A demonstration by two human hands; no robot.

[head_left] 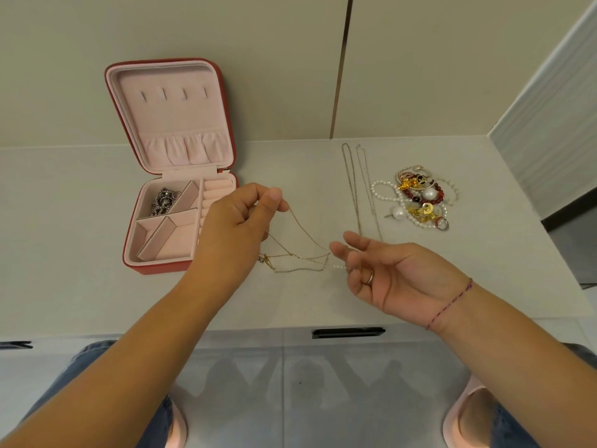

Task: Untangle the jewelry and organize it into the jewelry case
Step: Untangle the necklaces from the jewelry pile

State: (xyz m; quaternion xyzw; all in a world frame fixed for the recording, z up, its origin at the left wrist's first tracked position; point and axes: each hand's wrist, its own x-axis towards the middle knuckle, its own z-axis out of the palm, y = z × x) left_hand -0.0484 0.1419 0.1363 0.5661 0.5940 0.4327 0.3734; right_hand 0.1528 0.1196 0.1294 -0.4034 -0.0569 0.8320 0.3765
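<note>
A thin gold chain necklace [302, 253] with a small pendant hangs in loops between my two hands above the white counter. My left hand [239, 221] pinches one end of it between thumb and fingers. My right hand [381, 273], palm up with a ring on one finger, holds the other end at its fingertips. The red jewelry case [129, 240] stands open at the left, pink inside, with a dark silver chain [163, 200] in its back left compartment. A tangled jewelry pile [418, 198] of pearls, red beads and gold pieces lies at the right.
Two silver chains [358, 189] lie stretched out straight on the counter [97, 292] between the hands and the pile. A wall rises behind the counter, and a grey tiled wall [549, 124] closes the right side. A drawer handle [349, 332] sits below the counter's front edge.
</note>
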